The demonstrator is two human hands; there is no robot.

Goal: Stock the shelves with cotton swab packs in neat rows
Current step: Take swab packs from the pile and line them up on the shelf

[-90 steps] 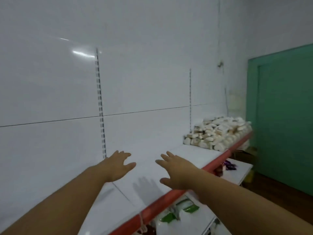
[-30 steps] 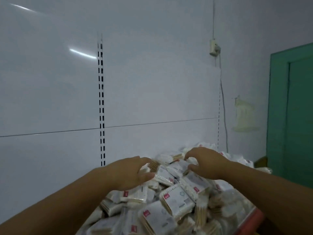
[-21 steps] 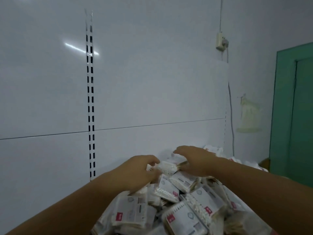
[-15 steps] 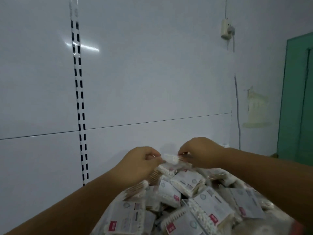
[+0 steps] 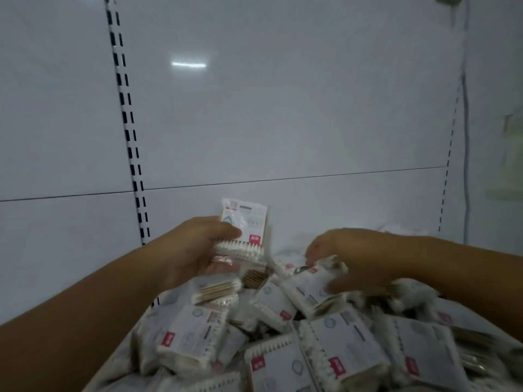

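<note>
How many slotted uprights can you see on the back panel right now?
2. One slotted upright stands left, above the left hand; the other upright is far right. More may lie outside view.

left grip (image 5: pixel 195 250) raised, fingers curled tight, right grip (image 5: pixel 353 258) lower, blurred

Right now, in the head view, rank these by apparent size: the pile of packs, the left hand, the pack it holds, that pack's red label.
1. pile of packs
2. left hand and held pack: look alike, and the fingers cover part of it, so unranked
3. red label
</note>
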